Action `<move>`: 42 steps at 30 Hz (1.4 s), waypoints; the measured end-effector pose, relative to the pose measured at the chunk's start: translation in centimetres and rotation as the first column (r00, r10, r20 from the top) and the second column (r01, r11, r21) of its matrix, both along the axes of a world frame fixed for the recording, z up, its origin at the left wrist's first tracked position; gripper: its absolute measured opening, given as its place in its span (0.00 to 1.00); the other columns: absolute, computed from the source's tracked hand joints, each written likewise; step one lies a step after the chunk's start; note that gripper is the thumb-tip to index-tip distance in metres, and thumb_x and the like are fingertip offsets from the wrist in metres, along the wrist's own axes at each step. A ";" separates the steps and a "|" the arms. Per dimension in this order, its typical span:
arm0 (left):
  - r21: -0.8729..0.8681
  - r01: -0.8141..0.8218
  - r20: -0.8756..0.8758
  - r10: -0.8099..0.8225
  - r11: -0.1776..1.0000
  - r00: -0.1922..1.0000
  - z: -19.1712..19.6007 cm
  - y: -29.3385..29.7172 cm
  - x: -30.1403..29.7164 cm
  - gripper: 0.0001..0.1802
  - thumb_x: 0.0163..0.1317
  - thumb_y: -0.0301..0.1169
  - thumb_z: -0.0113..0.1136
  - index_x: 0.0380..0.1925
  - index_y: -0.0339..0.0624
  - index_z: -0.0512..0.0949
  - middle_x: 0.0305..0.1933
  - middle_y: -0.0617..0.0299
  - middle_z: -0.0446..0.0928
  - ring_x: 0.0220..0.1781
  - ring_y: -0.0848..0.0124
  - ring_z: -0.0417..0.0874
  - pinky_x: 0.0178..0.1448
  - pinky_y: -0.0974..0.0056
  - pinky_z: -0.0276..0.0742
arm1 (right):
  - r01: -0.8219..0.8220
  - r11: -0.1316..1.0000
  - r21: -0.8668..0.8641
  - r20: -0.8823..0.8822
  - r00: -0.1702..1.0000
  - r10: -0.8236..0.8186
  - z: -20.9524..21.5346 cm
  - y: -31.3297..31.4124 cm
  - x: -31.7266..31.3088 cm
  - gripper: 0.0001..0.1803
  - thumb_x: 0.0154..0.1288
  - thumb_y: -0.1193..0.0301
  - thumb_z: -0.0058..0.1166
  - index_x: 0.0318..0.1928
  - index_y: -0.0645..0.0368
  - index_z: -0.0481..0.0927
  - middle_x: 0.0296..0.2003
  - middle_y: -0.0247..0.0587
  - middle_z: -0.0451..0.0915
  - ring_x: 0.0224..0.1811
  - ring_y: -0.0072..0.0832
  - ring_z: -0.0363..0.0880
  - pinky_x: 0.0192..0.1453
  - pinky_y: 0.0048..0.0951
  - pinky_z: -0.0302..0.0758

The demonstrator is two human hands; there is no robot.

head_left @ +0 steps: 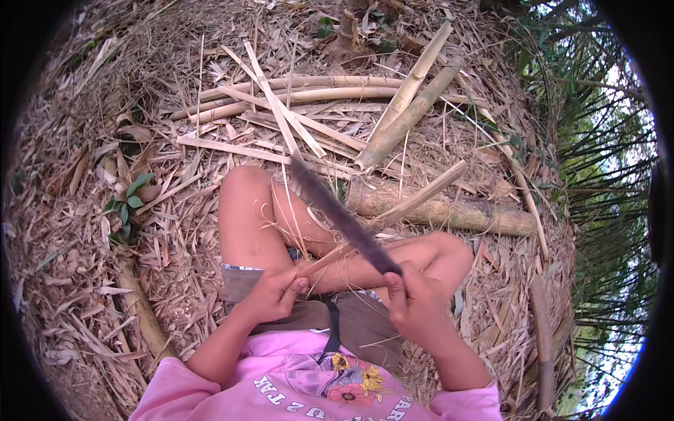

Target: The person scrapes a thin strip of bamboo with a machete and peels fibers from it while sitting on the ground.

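My right hand (415, 303) is closed around the handle of a machete, whose long dark blade (337, 210) slants up and to the left over my crossed legs. In my left hand (275, 296), the near end of a split bamboo strip (425, 195) is pinched between thumb and fingers. The strip runs up to the right and passes beneath the blade, crossing it above my shin. Thin curled shavings (270, 219) hang about my knee and shin. The machete's handle is mostly hidden by my fist.
A thick bamboo pole (449, 209) lies just beyond my legs. Farther off are a split bamboo piece (414, 81), another bamboo length (407, 123) and several pale strips (270, 98). Dry leaves and shavings (77, 281) cover the ground. Green stalks (611, 182) stand at the right.
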State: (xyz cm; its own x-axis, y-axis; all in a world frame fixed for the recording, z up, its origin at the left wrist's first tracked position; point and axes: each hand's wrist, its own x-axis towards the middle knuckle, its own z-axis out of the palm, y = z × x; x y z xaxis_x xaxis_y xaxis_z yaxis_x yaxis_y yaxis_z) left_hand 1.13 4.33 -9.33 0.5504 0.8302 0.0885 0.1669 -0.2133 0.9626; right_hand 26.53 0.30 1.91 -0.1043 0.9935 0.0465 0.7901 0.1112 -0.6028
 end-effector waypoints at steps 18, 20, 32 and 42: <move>0.062 -0.017 -0.090 0.022 0.998 0.996 -0.7 -0.9 0.4 0.05 0.69 0.26 0.51 0.35 0.37 0.74 0.21 0.49 0.74 0.24 0.49 0.79 0.30 0.54 0.74 | -0.006 0.999 0.047 -0.004 1.000 0.006 -1.3 0.1 0.4 0.14 0.74 0.67 0.49 0.30 0.62 0.72 0.16 0.38 0.71 0.17 0.32 0.74 0.22 0.34 0.68; 0.047 -0.071 -0.095 0.075 0.996 0.993 -0.2 -0.5 0.1 0.05 0.69 0.26 0.51 0.34 0.37 0.74 0.21 0.49 0.74 0.24 0.49 0.79 0.30 0.54 0.74 | 0.037 0.993 0.116 -0.050 0.998 -0.031 0.8 0.1 0.4 0.14 0.75 0.67 0.48 0.32 0.62 0.73 0.17 0.35 0.71 0.18 0.29 0.73 0.24 0.32 0.68; -0.039 -0.045 -0.104 0.041 0.998 0.994 0.9 0.1 -0.3 0.05 0.69 0.26 0.51 0.36 0.36 0.75 0.23 0.50 0.75 0.24 0.50 0.80 0.30 0.56 0.73 | 0.159 0.986 0.057 -0.345 0.930 -0.130 1.2 -0.7 -0.1 0.12 0.73 0.68 0.50 0.33 0.62 0.73 0.17 0.42 0.72 0.17 0.34 0.74 0.24 0.32 0.69; -0.023 -0.032 -0.083 0.030 0.999 0.996 0.1 -0.5 0.1 0.06 0.70 0.27 0.51 0.36 0.35 0.74 0.22 0.50 0.74 0.23 0.52 0.79 0.29 0.56 0.72 | 0.242 0.965 -0.104 -0.487 0.833 -0.262 1.3 -0.8 -0.2 0.08 0.69 0.71 0.53 0.34 0.62 0.72 0.18 0.55 0.73 0.23 0.52 0.76 0.26 0.42 0.71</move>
